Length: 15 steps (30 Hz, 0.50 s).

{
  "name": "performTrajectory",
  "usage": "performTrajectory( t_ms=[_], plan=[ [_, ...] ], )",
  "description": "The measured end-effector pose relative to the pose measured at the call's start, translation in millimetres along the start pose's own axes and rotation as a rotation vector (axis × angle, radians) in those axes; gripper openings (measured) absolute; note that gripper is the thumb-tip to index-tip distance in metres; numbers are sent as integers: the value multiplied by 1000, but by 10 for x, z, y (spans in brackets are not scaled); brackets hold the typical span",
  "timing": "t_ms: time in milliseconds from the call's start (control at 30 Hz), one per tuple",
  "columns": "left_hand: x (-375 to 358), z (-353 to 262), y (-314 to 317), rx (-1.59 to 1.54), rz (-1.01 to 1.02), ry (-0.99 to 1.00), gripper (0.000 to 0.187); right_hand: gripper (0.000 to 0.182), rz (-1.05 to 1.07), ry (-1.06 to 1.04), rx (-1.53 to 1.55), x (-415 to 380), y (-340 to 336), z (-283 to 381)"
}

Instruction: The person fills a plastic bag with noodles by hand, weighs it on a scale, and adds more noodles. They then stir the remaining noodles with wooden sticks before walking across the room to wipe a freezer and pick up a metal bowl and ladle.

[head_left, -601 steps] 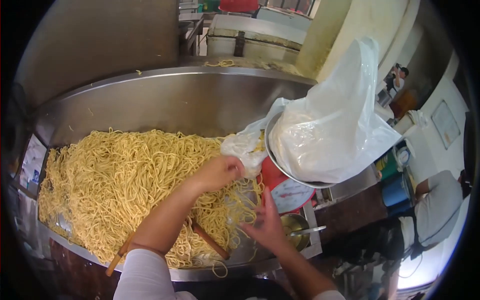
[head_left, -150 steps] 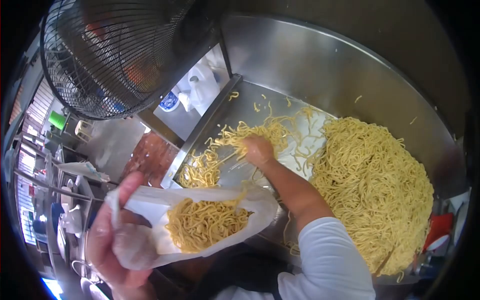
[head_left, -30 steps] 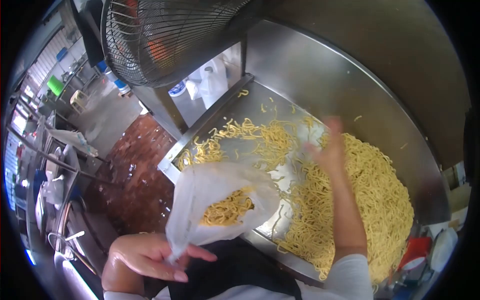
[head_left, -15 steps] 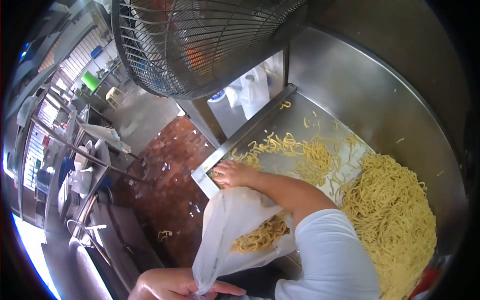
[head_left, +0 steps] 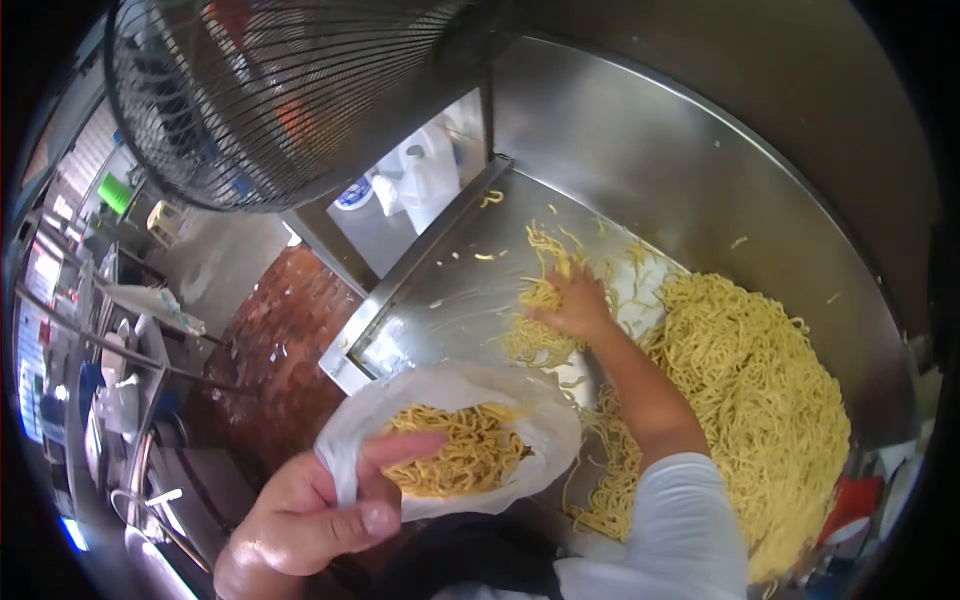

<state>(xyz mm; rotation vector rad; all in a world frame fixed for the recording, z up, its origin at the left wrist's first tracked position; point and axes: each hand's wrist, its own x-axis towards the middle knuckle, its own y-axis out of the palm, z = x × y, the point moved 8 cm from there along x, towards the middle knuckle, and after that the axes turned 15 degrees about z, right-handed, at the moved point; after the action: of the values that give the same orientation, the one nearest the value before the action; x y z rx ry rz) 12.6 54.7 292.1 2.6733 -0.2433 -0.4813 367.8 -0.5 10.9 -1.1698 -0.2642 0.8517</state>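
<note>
My left hand (head_left: 325, 505) grips the rim of a translucent plastic bag (head_left: 545, 400), its index finger stretched across the bag's mouth. The bag gapes upward, and a portion of yellow noodles (head_left: 460, 455) lies inside. Farther up, my right hand (head_left: 578, 305) rests with fingers spread on loose noodles (head_left: 540, 340) on the metal tray (head_left: 450, 290). These strands lie beneath and to the left of its fingers. A large heap of noodles (head_left: 750, 390) fills the tray's right side, against the raised back wall.
A wire-caged fan (head_left: 280, 110) looms at the upper left. Beyond the tray's edge stand a white jug (head_left: 425, 185) and a red-brown tiled floor (head_left: 265, 345). Metal shelving (head_left: 150, 350) lines the far left. A red object (head_left: 855, 505) sits beyond the heap at right.
My right hand has moved from the tray's left edge toward its middle, gathering the scattered strands there. The bag's mouth now opens wide toward me, and the view has shifted right.
</note>
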Motion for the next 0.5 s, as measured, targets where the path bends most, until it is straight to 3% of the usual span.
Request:
performTrajectory(
  t_ms=[67,167,200,433,500],
  plan=[
    [122,-203,-66,-221,-179,251,62,63,-147,-234,-174,-524,84,269],
    [261,-260,-182,-312,-297,371,66,56,-68,-334,-56,-704,256,334],
    [248,-246,-211,-282,-333,374,67,46,-187,-338,-53,-766,181,334],
    [-65,-82,-367,-297,-277,395,64,33,-329,-174,48,-336,131,95],
    [-171,17,-424,-288,-311,404,64,30,-439,140,478,-345,101,-251]
  ],
)
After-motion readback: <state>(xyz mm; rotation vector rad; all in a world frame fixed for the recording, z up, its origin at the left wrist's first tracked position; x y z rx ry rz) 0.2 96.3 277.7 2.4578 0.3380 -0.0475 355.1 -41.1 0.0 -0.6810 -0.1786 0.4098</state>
